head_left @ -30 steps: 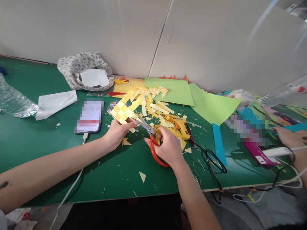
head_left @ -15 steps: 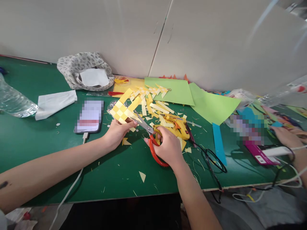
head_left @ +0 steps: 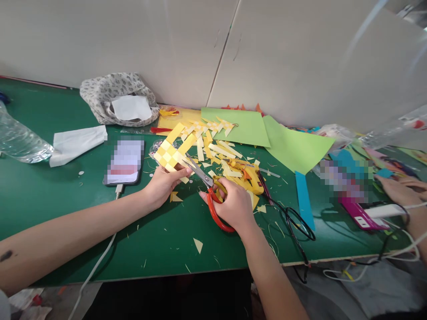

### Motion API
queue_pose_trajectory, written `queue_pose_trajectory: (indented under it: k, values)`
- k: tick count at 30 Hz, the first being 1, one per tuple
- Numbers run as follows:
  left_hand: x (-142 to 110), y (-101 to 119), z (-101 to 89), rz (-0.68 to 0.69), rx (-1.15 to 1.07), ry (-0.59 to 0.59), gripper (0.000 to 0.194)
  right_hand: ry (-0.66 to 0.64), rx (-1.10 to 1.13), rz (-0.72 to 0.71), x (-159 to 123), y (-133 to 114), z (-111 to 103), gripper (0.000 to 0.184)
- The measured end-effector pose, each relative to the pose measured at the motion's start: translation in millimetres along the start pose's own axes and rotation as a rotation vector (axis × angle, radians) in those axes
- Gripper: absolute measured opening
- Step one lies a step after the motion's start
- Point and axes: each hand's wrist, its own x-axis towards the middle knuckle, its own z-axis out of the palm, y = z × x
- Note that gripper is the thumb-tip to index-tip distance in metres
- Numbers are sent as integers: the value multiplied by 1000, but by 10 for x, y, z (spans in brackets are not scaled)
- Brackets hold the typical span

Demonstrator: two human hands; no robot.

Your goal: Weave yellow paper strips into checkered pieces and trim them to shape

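Note:
My left hand (head_left: pixel 163 186) pinches the lower edge of a woven paper piece (head_left: pixel 167 154), a yellow and cream checkerboard with loose strips sticking out at the top and right. In my right hand (head_left: pixel 235 202) is a pair of scissors (head_left: pixel 213 195) with red and yellow handles. Their blades point up and left, at the strips beside my left thumb; whether paper lies between them I cannot tell. Just behind are yellow paper scraps (head_left: pixel 227 149) and a yellow glue gun (head_left: pixel 255 178). A finished-looking woven yellow piece (head_left: pixel 213 127) with pointed tips lies farther back.
A phone (head_left: pixel 124 162) on a white cable lies left, near a patterned cloth bag (head_left: pixel 116 98) and a plastic bottle (head_left: pixel 23 138). Green paper sheets (head_left: pixel 296 140) and a blue strip (head_left: pixel 304 200) lie right. Another person's hand (head_left: pixel 402 191) is near a magenta power strip (head_left: pixel 362 218).
Almost nothing differs. Both hands, the woven paper and the scissors keep nearly the same place, with only tiny shifts.

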Motion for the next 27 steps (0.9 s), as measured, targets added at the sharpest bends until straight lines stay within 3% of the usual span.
queue_pose_trajectory:
  k: [13,27]
  values:
    - [12,1,-29,-48,-26,-19,31,-22,4,5,-1,-2,-27,31]
    - [8,-9,-28,-32,26,-58,31,-25,-25,-20,11,20,-30,25]
